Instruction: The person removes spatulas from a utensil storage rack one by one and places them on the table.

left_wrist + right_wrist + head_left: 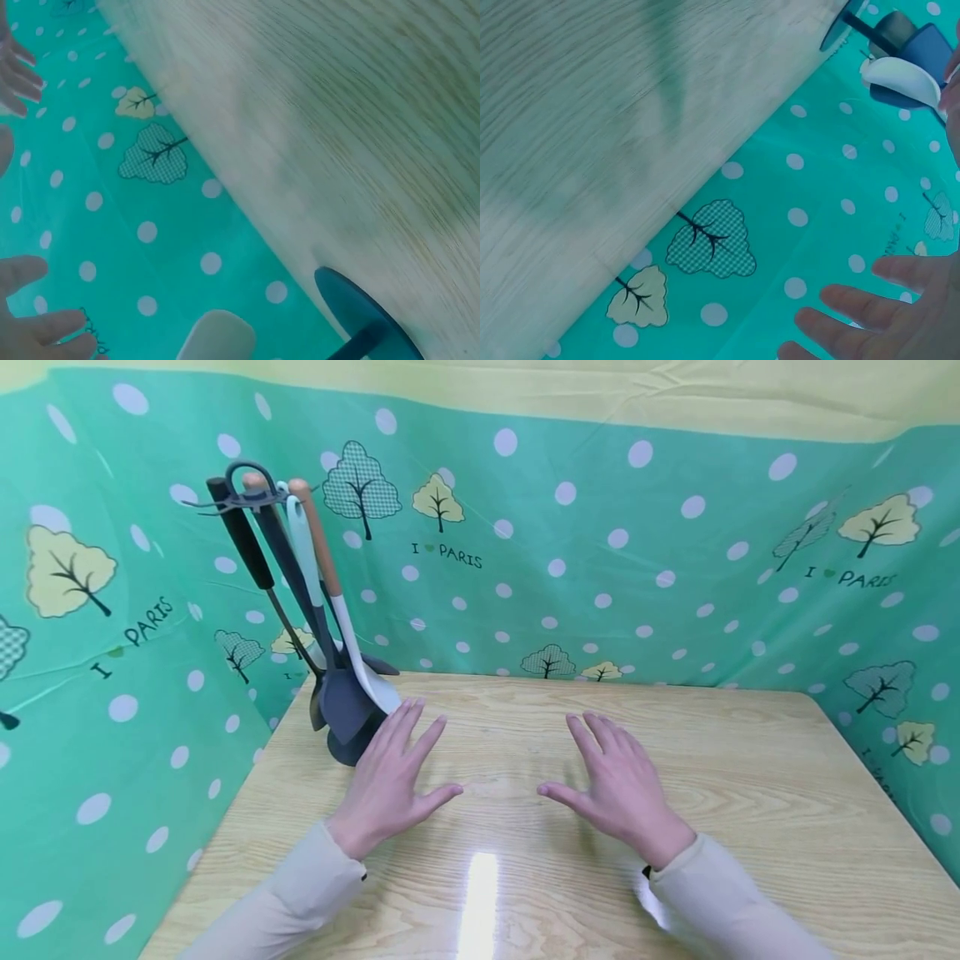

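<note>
Your left hand (386,785) and right hand (624,787) hovered apart, holding nothing. The utensils (309,564) hung on their stand (344,752) at the left of the table (510,735); handling seemed not yet begun.

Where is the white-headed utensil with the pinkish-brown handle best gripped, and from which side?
Probably midway along its slim pinkish-brown handle, coming from the right: it leans and is rightmost on the dark round-based stand, with the mint-green handle crowding its left.
</note>
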Demonstrator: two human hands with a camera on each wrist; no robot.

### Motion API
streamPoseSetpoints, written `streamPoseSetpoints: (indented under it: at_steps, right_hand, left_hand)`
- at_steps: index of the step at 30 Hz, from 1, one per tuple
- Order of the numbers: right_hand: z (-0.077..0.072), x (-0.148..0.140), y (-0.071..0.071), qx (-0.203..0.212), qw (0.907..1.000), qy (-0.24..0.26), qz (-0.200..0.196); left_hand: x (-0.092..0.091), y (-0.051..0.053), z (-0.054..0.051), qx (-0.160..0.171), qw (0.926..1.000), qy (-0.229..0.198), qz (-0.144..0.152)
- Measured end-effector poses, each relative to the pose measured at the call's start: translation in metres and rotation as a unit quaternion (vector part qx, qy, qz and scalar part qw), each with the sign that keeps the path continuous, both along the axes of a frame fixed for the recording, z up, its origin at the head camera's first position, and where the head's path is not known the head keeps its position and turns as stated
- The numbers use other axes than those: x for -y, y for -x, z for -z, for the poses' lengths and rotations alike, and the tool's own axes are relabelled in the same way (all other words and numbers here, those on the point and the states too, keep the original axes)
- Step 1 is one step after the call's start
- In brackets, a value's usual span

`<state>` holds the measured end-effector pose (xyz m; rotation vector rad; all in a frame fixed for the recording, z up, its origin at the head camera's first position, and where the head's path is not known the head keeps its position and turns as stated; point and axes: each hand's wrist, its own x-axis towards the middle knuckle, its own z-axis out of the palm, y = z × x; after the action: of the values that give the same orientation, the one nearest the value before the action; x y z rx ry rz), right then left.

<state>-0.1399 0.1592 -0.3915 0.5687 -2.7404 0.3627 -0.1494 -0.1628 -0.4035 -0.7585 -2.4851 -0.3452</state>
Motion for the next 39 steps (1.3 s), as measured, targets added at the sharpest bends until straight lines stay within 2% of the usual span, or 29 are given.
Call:
streamPoseSetpoints:
  at_steps: [8, 16, 28, 34, 39]
  right_hand:
    - [-0.001, 0.015, 0.005, -0.001, 0.9998, 0.02, -0.01]
    - [-0.002, 0.034, 0.009, 0.007, 0.9994, 0.031, -0.011]
    - [-0.006, 0.058, 0.016, -0.01, 0.9982, 0.054, -0.025]
    - [-0.009, 0.072, 0.019, -0.006, 0.9976, 0.056, -0.04]
    - [-0.014, 0.087, 0.022, -0.025, 0.9961, 0.055, -0.064]
  left_hand:
    - [0.011, -0.003, -0.001, -0.007, 0.9999, -0.013, 0.003]
    - [0.019, -0.007, -0.003, 0.013, 0.9996, -0.021, -0.012]
    - [0.039, -0.012, -0.009, -0.007, 0.9978, -0.065, -0.008]
    - [0.054, -0.014, -0.011, -0.008, 0.9974, -0.068, -0.024]
    - [0.066, -0.017, -0.01, -0.006, 0.9964, -0.073, -0.042]
